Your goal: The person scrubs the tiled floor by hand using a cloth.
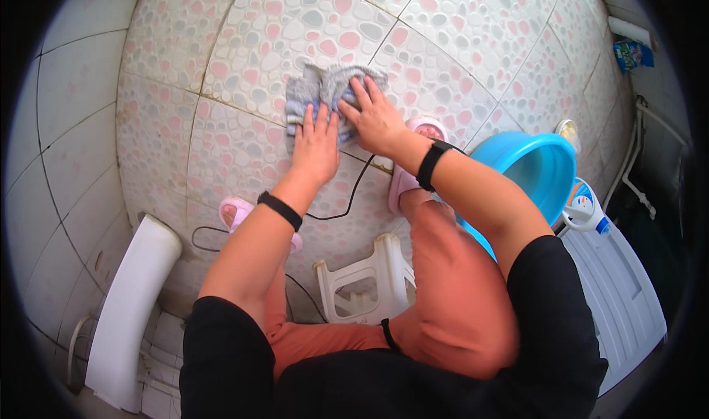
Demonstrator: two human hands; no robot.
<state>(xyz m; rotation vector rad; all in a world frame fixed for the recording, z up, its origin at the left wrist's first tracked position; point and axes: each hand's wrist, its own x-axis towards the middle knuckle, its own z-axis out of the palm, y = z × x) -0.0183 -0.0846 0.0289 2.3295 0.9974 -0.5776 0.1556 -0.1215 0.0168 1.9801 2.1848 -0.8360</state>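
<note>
A crumpled grey cloth (pixel 346 86) with bluish-white stripes lies on the pebble-patterned floor tiles (pixel 266 47). With spread fingers, my left hand (pixel 317 150) holds down its near left part. My right hand (pixel 374 114) presses on the right side of the same cloth, fingers extended and a little apart. The palms hide part of the cloth. Black bands circle both wrists. My pink slippers (pixel 403 189) are planted on the floor behind the hands, one on each side.
At right stands a blue plastic basin (pixel 493 153), with a white detergent bottle (pixel 587 211) on a grey ribbed surface (pixel 615 286) beside it. Between my legs is a white plastic stool (pixel 360 280). A black cable (pixel 352 200) crosses the floor. A white curved fixture (pixel 130 313) stands left.
</note>
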